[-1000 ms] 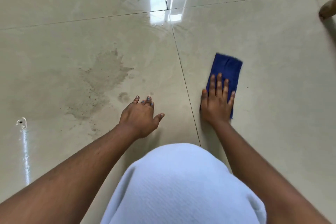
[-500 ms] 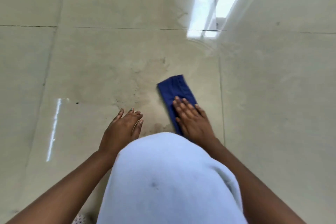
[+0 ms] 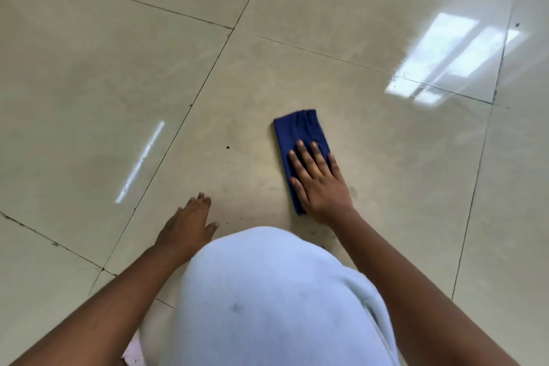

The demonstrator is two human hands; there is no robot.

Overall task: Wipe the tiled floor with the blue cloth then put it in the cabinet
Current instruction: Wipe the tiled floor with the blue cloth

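A folded blue cloth (image 3: 300, 131) lies flat on the glossy beige tiled floor (image 3: 243, 92), its far end pointing away from me. My right hand (image 3: 319, 184) presses palm-down on the near half of the cloth, fingers spread along it. My left hand (image 3: 188, 224) rests palm-down on the same tile, to the left of the cloth and nearer to me, holding nothing. Faint smudges and small dark specks (image 3: 228, 147) mark the tile around the cloth. No cabinet is in view.
My knee in pale blue fabric (image 3: 267, 291) fills the bottom centre between my arms. Dark grout lines (image 3: 208, 77) cross the floor. A bright window reflection (image 3: 445, 56) shines at the upper right.
My right hand has slid the cloth from the right-hand tile across the grout line onto the stained tile. The dark stain looks fainter. The view has swung round.
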